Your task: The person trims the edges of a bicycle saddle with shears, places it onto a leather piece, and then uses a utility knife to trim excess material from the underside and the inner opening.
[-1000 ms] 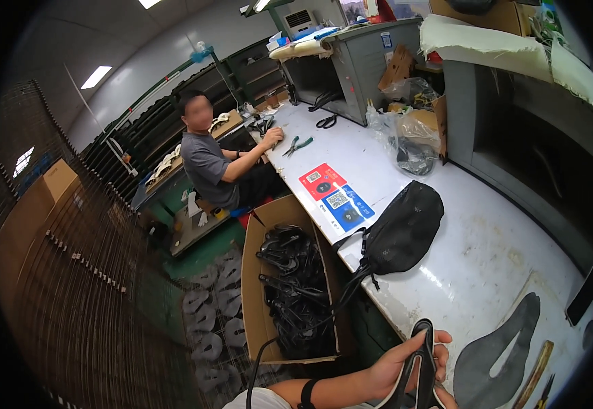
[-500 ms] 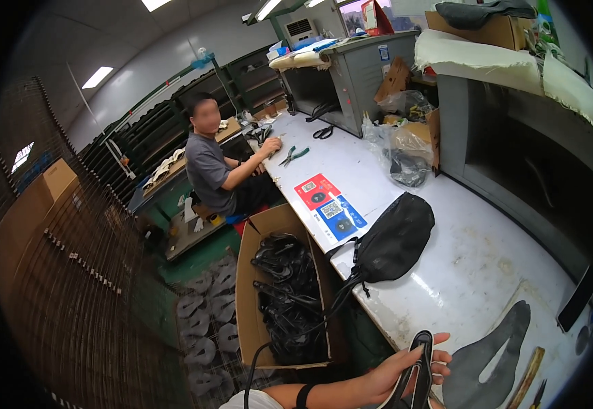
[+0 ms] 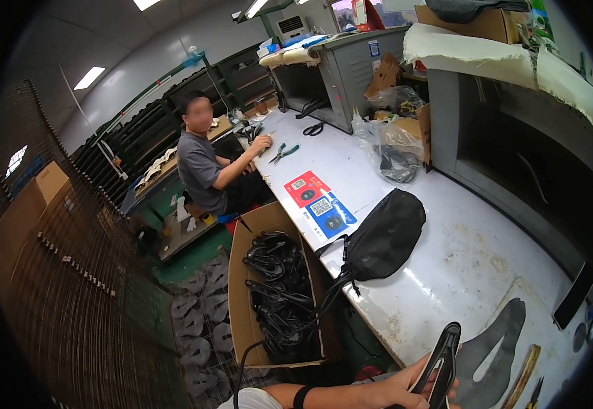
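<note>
The left hand (image 3: 405, 388) closes around a narrow black saddle shell (image 3: 439, 361), fingers wrapped over its long slotted body, thumb side toward the bench; the forearm comes in low from the bottom edge with a dark band at the wrist. The shell stands nearly on edge, its tip raised over the front edge of the white workbench (image 3: 460, 252). The right hand is out of view.

Just right of the shell a flat dark saddle cover (image 3: 497, 347) with a pale centre slot lies on the bench, a tan strip touching its right side. Further back rests a black zipped bag (image 3: 385, 235), its straps hanging over the edge toward an open cardboard box (image 3: 242, 300) of black saddle parts (a tangled heap, individual pieces hard to separate). Behind the bag lie a red card and a blue card (image 3: 320, 204), side by side. A seated person (image 3: 208, 174) works at the bench's far end.
</note>
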Demonstrator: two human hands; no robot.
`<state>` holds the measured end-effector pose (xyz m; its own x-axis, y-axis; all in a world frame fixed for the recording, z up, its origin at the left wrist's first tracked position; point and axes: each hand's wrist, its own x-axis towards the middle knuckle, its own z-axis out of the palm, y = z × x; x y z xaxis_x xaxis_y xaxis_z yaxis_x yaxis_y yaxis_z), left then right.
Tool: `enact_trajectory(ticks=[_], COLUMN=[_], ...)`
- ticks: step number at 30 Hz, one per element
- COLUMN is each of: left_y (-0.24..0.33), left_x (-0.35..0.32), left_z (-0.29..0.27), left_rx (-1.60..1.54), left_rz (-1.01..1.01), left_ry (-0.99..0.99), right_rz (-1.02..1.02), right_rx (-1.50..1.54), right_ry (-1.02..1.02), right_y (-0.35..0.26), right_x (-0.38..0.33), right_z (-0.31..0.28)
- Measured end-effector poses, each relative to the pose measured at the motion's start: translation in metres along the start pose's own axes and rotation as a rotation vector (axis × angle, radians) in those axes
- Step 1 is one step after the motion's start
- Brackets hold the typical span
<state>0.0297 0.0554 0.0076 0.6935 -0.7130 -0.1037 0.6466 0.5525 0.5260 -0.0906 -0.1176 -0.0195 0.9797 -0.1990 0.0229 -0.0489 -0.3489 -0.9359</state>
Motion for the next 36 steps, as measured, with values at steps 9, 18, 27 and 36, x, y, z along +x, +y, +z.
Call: enact_trajectory(ticks=[9,18,27,36], left_y=[0.005,0.005,0.005,0.007], left_x=[-0.005,-0.002,-0.001,-0.003], left_z=[0.007,0.014,0.027,0.034], left_rx=[-0.016,0.087,0.274,0.232], left_rz=[-0.053,-0.119,-0.165,-0.202], left_ry=[0.043,-0.025,-0.096,-0.105], right_rz=[0.057,0.201,0.166,-0.081], right_rx=[0.143,0.366,0.085,-0.086], right_ry=[-0.059,-0.331,-0.287,-0.068], right_y=[0.017,0.006,0.003,-0.016], right_x=[-0.007,0.004,-0.004,0.002], right_z=[-0.005,-0.023,-0.022,-0.011])
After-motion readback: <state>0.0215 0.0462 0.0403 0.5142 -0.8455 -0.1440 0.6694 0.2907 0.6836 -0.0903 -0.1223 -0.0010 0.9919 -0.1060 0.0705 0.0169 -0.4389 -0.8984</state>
